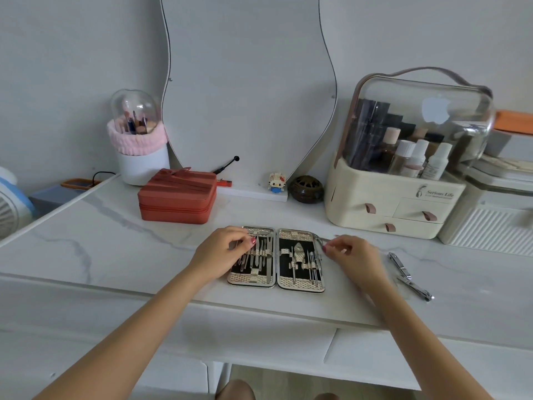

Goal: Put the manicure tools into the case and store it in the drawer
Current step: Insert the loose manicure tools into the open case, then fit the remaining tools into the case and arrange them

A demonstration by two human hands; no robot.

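Observation:
The manicure case [300,285] lies open flat on the white marble desk [115,249], with several metal tools strapped into both black halves. My left hand [222,252] rests on the left half, fingers touching the tools there. My right hand [350,255] pinches a curved metal tool [320,240] at the case's upper right corner. Two nail clippers [409,275] lie loose on the desk to the right of the case. Below the desk's front edge are white drawer fronts [375,353], shut.
A red zip case [177,197] sits behind the manicure case. A cream cosmetics organiser [398,209] with a clear lid stands at the right, a brush holder [141,157] at the back left, a wavy mirror [248,82] against the wall, and a small dark pot [306,189].

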